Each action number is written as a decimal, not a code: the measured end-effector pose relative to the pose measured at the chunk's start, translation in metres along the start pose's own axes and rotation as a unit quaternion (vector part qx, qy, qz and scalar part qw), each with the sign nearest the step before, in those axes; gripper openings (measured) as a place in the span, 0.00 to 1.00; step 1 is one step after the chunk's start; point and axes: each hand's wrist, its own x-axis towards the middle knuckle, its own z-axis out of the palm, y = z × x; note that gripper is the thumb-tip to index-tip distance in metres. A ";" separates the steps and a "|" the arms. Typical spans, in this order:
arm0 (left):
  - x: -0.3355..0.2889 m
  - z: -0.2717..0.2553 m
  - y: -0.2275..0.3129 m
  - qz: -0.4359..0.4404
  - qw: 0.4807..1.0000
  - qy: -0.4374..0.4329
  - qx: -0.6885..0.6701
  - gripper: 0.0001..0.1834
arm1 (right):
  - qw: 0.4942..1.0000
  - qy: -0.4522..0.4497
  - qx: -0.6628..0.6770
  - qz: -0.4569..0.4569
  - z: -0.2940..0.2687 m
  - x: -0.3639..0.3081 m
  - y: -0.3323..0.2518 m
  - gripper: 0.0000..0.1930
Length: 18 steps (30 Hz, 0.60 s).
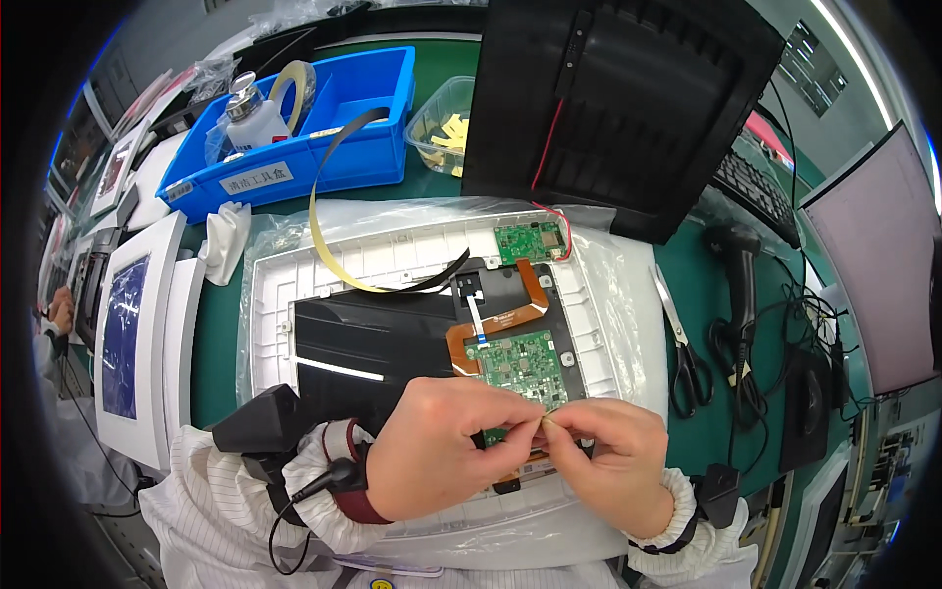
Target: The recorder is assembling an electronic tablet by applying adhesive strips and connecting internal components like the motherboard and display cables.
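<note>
Above the lower part of a green circuit board [520, 365], my left hand [427, 447] and my right hand [613, 461] meet fingertip to fingertip. Both are closed in a pinch. Whatever sits between the fingertips is too small to make out. The board lies on a dark panel [368, 334] inside a white plastic housing [589, 339]. An orange-brown flat cable [505, 321] runs up toward a smaller green board [522, 241] with a red wire. A curved black-and-yellow strip [319, 240] arches over the housing's left half. My hands hide the board's lower edge.
A blue bin [378, 157] holds a pump bottle [257, 123] and a tape roll [290, 86]. Behind the housing stands a large black cover [618, 128]. To the right lie scissors [691, 373] and a barcode scanner [738, 275]. Another person's hand [62, 310] shows far left.
</note>
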 end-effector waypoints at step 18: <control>0.004 -0.001 0.000 -0.009 0.999 -0.011 -0.029 0.06 | 0.995 -0.001 0.046 0.084 -0.003 0.002 -0.003 0.04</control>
